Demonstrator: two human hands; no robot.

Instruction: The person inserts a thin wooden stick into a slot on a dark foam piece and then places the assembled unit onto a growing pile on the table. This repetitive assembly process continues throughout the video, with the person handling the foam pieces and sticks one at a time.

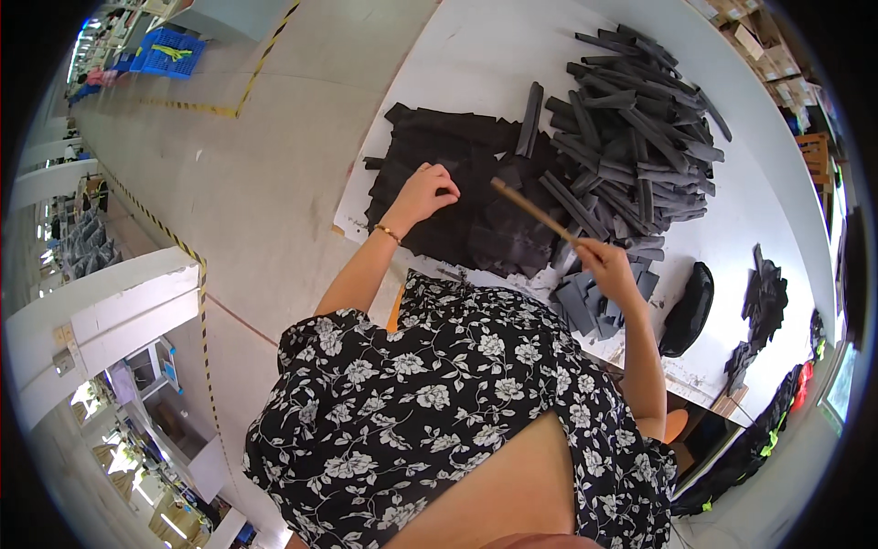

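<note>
My right hand (605, 267) is closed around one end of a thin brown stick (535, 209). The stick slants up and left, its wider, paler tip over a layer of black fabric pieces (444, 224). My left hand (426, 194), a bracelet at its wrist, hovers over or rests on the same black pieces. Its fingers are curled and pressed together; whatever may be between them cannot be made out. Beyond the stick, a single rolled dark strip (529, 121) lies at the edge of the black layer. Small flat dark grey pieces (590, 302) lie under and beside my right hand.
A large heap of rolled dark strips (631, 137) covers the right part of the white table (494, 46). Farther right lie a black pouch-like item (688, 309) and a pile of black scraps (765, 297). A blue crate (169, 52) stands far left, beyond the floor's yellow-black tape.
</note>
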